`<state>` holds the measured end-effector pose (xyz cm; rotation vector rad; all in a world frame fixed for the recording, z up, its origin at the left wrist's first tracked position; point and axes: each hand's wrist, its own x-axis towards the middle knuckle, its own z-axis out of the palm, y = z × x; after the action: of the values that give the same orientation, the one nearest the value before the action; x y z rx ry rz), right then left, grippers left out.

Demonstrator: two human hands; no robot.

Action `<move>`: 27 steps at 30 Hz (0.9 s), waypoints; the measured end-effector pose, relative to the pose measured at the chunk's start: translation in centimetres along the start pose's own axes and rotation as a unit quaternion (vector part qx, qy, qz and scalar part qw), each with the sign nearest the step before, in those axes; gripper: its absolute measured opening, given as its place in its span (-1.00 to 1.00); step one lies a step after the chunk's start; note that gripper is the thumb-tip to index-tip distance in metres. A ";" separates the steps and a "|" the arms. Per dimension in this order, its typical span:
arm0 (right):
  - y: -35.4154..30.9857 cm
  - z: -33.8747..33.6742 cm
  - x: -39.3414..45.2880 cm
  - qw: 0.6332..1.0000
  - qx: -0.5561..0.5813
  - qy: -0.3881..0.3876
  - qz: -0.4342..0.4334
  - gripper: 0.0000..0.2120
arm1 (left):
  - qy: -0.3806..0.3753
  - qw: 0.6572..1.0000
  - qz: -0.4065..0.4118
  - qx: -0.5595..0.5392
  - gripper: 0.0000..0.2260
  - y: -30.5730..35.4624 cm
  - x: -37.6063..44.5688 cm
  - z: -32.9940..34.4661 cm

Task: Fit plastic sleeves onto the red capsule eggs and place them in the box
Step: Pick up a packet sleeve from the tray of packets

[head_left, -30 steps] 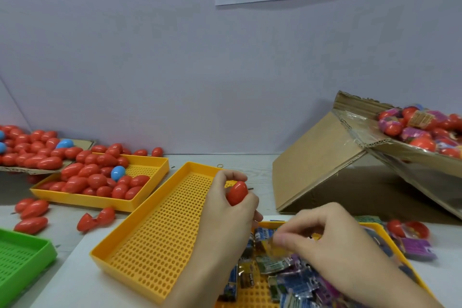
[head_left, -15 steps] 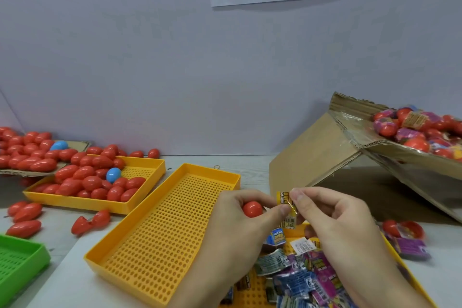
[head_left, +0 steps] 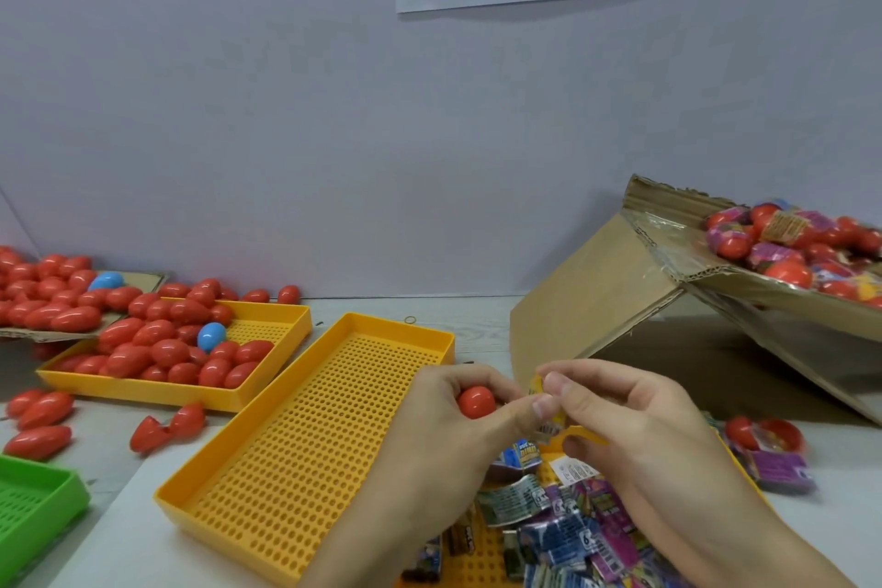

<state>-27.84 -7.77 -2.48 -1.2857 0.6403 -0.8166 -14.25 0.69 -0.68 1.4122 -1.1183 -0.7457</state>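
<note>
Gripping a bare red plastic capsule egg [head_left: 476, 402], the left hand [head_left: 458, 425] meets the right hand [head_left: 615, 415] pinching a yellow printed plastic sleeve [head_left: 538, 389] beside it at centre. Sleeved eggs already fill the tilted cardboard box [head_left: 620, 282] at two o'clock, while many bare eggs wait in the yellow perforated tray [head_left: 267, 329] at nine o'clock.

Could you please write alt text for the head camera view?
The left hand holds a red capsule egg while the right hand pinches a yellow plastic sleeve beside it, above an empty yellow tray; sleeved eggs fill the cardboard box.
</note>
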 end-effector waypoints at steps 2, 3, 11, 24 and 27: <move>0.0 -0.1 0.0 0.999 0.033 -0.004 0.006 -0.72 | 0.003 1.000 -0.007 -0.012 -0.71 -0.1 0.0 -0.1; 0.0 -0.1 0.1 0.999 0.050 -0.009 0.009 -0.74 | 0.007 1.000 -0.015 -0.025 -0.72 -0.1 0.0 -0.1; 0.0 -0.2 0.1 0.998 0.064 -0.027 -0.010 -0.70 | 0.035 0.999 -0.023 -0.035 -0.89 0.0 -0.1 -0.3; 0.2 -0.1 0.0 0.995 -0.053 -0.005 -0.082 -0.65 | 0.081 0.982 0.018 0.171 -0.82 -1.1 0.2 -0.2; 0.0 -0.2 0.0 0.998 0.024 -0.020 -0.048 -0.62 | 0.058 0.987 0.008 0.147 -0.87 -1.0 0.2 -0.2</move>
<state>-28.01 -7.92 -2.51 -1.2940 0.5270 -0.8767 -13.75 0.49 -1.62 1.6679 -1.1809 -0.4933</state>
